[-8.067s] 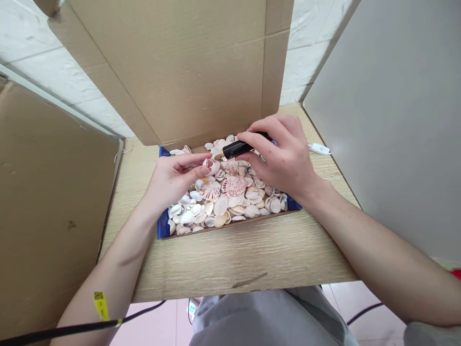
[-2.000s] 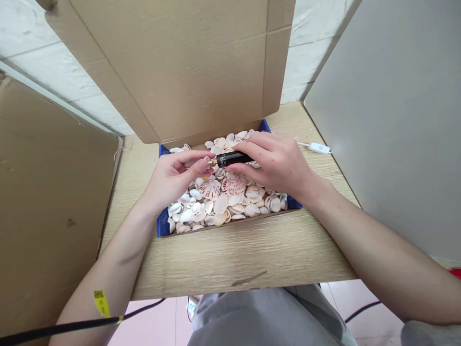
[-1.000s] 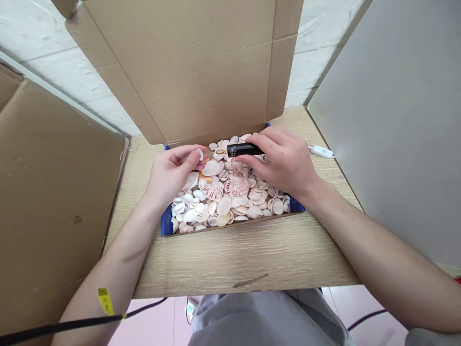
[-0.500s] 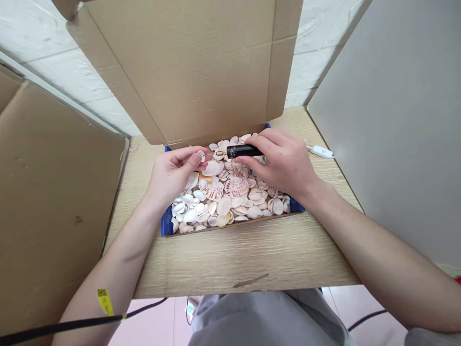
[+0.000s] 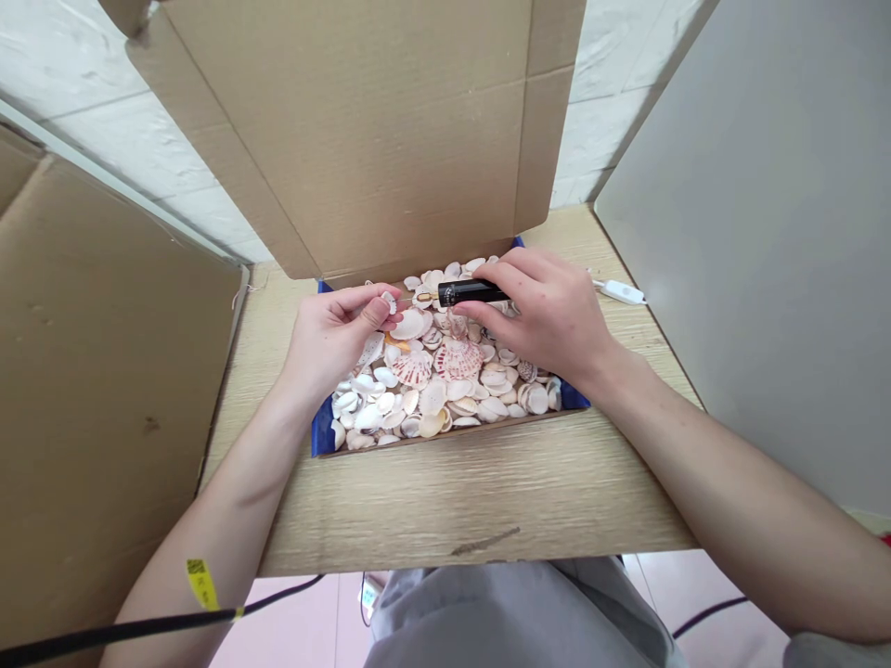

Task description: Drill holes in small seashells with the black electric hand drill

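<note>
Between the thumb and fingers of my left hand [image 5: 341, 325] is a small whitish seashell [image 5: 389, 301]. My right hand [image 5: 547, 306] grips a black mini electric drill [image 5: 470, 292], lying level, with a brass-coloured chuck [image 5: 427, 297] and thin bit pointing left at the shell. The bit's tip is at or very near the shell; whether it touches I cannot tell. Below both hands, a shallow cardboard box [image 5: 322, 431] with blue sides holds many loose shells, among them a red-streaked scallop shell [image 5: 458, 359].
The box's brown lid [image 5: 376, 130] stands upright at the back. Another cardboard piece [image 5: 104, 371] rises on the left and a grey panel [image 5: 758, 204] on the right. A white inline switch [image 5: 622, 292] lies on the wooden table [image 5: 459, 501]. A black cable [image 5: 139, 629] crosses by my left forearm.
The shell in my left hand appears slightly turned. Both hands and the drill stay almost where they were.
</note>
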